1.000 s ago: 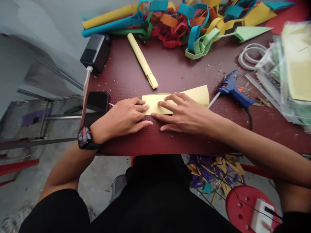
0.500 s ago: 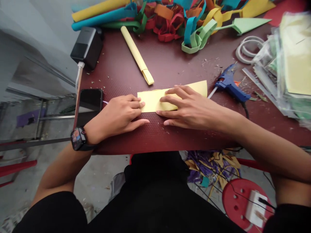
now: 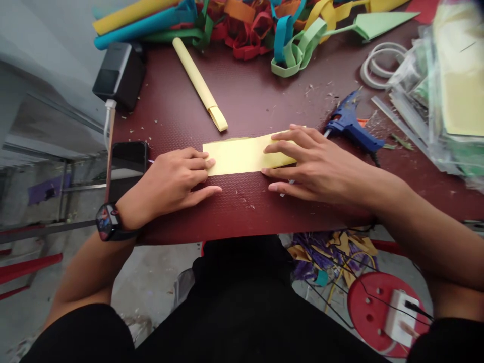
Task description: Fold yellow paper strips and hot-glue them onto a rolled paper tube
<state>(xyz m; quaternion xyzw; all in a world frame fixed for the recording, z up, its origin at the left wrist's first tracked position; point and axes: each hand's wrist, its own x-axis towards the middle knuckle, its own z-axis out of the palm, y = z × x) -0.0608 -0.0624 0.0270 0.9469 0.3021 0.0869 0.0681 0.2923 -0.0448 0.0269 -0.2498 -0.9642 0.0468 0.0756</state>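
Observation:
A folded strip of pale yellow paper (image 3: pixel 236 156) lies flat near the table's front edge. My left hand (image 3: pixel 179 176) rests at its left end, fingertips pressing on the paper and the thumb stretched out on the table. My right hand (image 3: pixel 313 164) lies over the right part of the strip with its fingers spread, covering that end. Behind the strip is a rolled yellow paper tube (image 3: pixel 196 78) with a flattened, folded tip. To the right of my right hand lies a blue glue gun (image 3: pixel 351 126), its nozzle toward the strip.
A phone (image 3: pixel 129 161) and a black power bank (image 3: pixel 119 75) sit at the left. Coloured paper loops (image 3: pixel 245 33) are heaped at the back. Glue sticks (image 3: pixel 401 133), a white ring roll (image 3: pixel 381 65) and plastic-wrapped paper (image 3: pixel 461 75) lie right. The maroon table (image 3: pixel 234 212) carries small scraps.
My right hand has slid to the right along the yellow paper, uncovering more of its middle. My left hand stays at the left end. The whole view has shifted slightly.

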